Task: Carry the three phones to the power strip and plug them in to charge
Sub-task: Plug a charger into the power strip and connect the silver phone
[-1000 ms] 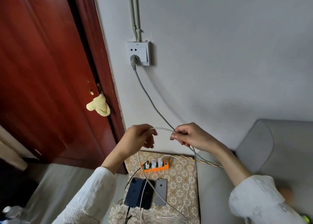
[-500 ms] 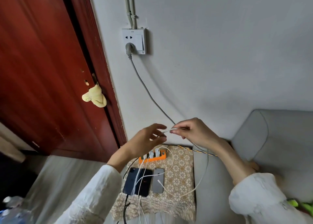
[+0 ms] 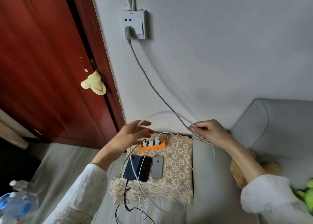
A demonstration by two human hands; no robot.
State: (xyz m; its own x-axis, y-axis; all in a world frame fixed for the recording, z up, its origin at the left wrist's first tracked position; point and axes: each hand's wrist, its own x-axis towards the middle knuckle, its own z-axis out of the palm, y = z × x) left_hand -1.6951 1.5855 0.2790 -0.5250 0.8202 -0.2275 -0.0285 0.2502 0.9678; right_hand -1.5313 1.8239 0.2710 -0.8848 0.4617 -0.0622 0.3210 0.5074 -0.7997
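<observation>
White cable is pinched in the right hand, its grip narrow, while the left hand hovers spread, seemingly holding nothing, above three phones lying side by side just before the orange power strip at the cloth-covered surface's far edge.

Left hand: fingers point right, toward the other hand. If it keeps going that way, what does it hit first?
Probably the gray power cord slanting down from the wall socket, just before the right hand, which pinches a white cable. The left hand is open; depth is unclear, so it may pass in front of the cord.
</observation>
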